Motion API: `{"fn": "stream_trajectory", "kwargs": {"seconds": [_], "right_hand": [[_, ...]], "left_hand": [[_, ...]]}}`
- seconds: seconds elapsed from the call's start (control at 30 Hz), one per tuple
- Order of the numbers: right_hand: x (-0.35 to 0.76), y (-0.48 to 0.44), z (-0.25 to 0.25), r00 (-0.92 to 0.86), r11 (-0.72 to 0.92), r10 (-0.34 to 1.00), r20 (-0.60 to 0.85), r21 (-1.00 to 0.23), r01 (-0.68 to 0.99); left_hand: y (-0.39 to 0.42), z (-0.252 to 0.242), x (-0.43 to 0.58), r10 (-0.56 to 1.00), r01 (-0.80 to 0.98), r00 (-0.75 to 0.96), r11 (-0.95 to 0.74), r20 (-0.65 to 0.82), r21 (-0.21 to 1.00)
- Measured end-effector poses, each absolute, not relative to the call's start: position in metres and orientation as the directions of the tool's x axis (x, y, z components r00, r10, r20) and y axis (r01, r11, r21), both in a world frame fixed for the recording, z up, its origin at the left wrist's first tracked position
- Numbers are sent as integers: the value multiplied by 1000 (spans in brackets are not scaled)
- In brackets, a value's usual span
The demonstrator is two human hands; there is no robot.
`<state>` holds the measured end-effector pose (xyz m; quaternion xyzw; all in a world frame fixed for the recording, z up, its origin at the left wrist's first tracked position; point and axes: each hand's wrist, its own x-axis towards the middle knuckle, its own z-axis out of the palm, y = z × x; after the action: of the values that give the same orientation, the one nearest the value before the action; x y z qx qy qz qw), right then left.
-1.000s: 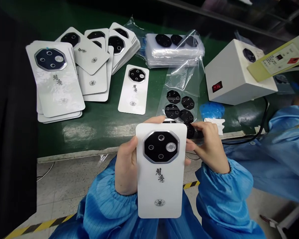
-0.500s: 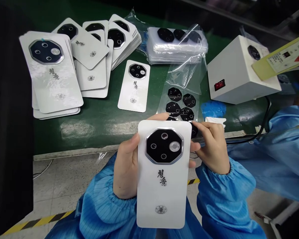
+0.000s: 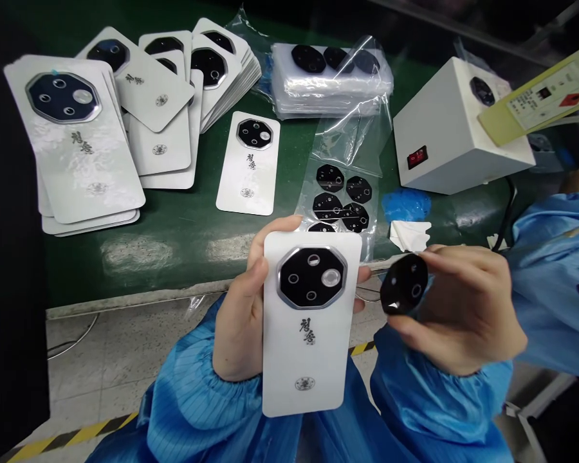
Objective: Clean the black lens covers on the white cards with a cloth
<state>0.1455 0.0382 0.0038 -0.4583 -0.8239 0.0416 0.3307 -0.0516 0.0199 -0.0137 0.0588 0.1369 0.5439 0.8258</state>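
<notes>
My left hand (image 3: 244,308) is wrapped round a white phone back cover (image 3: 303,366), its fingertips showing past the right edge. The cover faces me, nearly upright, with a black octagonal camera area in a silver rim, dark lettering and a round emblem. To its right, my right hand (image 3: 463,302) pinches a black octagonal camera lens cover (image 3: 404,284) by its edge between thumb and fingers. The lens cover is tilted and apart from the back cover. Beyond my hands, several similar black lens covers (image 3: 330,178) lie in a clear plastic bag (image 3: 347,151).
Stacked white back covers (image 3: 91,173) fill the left of the green bench (image 3: 183,218), and a single cover (image 3: 248,177) lies nearer the middle. Behind the bag sits a clear plastic stack (image 3: 332,87). At right stand a white switch box (image 3: 439,128) and a person's blue sleeve (image 3: 554,270).
My right hand has moved right and toward me, away from the bag, bringing a black lens cover with it. The back cover in my left hand has shifted slightly up and left in view.
</notes>
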Motion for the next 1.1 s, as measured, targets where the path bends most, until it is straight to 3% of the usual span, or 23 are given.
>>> {"fn": "stream_trajectory", "kwargs": {"seconds": [0.1, 0.27, 0.63, 0.83, 1.1], "right_hand": [[128, 36, 15, -434, 680, 696, 572, -329, 655], [109, 39, 18, -528, 706, 668, 525, -223, 672], [109, 38, 12, -554, 718, 665, 501, -221, 660], [110, 37, 12, -556, 724, 652, 515, -207, 658], [110, 38, 12, -556, 733, 639, 532, -201, 650]], "left_hand": [[20, -15, -48, 914, -868, 354, 400, -198, 293], [18, -18, -44, 920, -842, 312, 384, -238, 380], [14, -17, -46, 892, -819, 421, 452, -165, 355], [14, -18, -48, 893, -801, 421, 449, -162, 395], [14, -17, -46, 887, -814, 439, 460, -145, 355]]}}
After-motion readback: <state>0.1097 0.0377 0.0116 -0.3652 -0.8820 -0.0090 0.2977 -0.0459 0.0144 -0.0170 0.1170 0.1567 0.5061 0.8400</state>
